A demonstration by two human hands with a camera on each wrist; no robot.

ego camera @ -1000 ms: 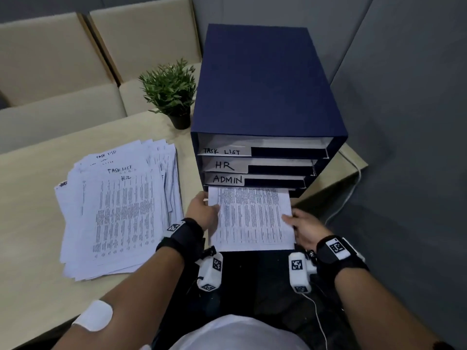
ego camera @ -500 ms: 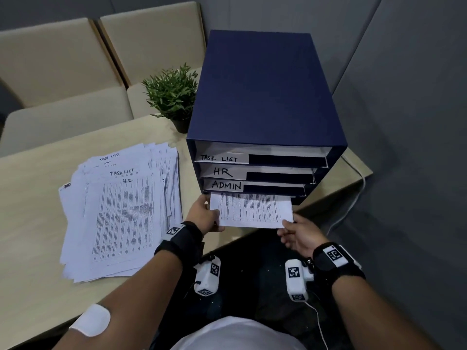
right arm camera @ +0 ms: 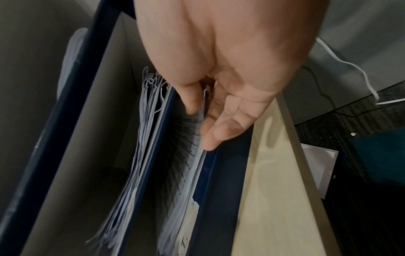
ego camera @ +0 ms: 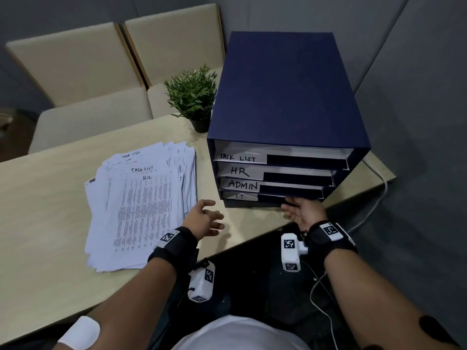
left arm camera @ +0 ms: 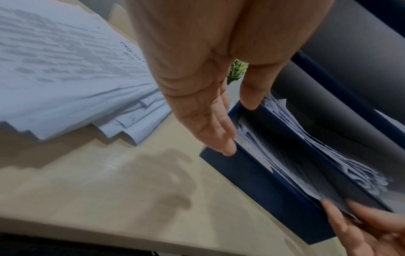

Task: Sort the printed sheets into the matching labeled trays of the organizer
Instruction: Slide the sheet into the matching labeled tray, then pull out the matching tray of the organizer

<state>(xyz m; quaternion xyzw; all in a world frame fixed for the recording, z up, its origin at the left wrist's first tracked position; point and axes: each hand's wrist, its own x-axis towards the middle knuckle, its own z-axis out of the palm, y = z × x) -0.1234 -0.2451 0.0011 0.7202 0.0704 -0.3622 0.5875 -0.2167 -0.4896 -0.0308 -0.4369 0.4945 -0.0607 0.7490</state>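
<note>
Table (ego camera: 50, 198): light wood top, bearing all items below.

Organizer (ego camera: 283, 92): navy, four stacked trays, standing at the table's right end. Handwritten labels read, top to bottom, TASK LIST, HR, ADMIN, IT. Each tray holds paper.

Stack of printed sheets (ego camera: 141, 210): loosely fanned, lying flat on the table left of the organizer, well apart from it. Top sheets carry handwritten "TASK LIST" and "HR" headings.

Potted plant (ego camera: 193, 97): upright, behind the stack, just beside the organizer's left wall.

Right hand (ego camera: 303, 210): at the mouth of the IT tray (ego camera: 267, 197), the lowest one. The right wrist view shows thumb and fingers (right arm camera: 221, 131) pinching the edge of a sheet (right arm camera: 190, 131) lying inside that tray.

Left hand (ego camera: 202, 221): above the table between stack and organizer, fingers spread and relaxed, holding nothing.

White cable (ego camera: 376, 198): hangs off the table's right edge.
</note>
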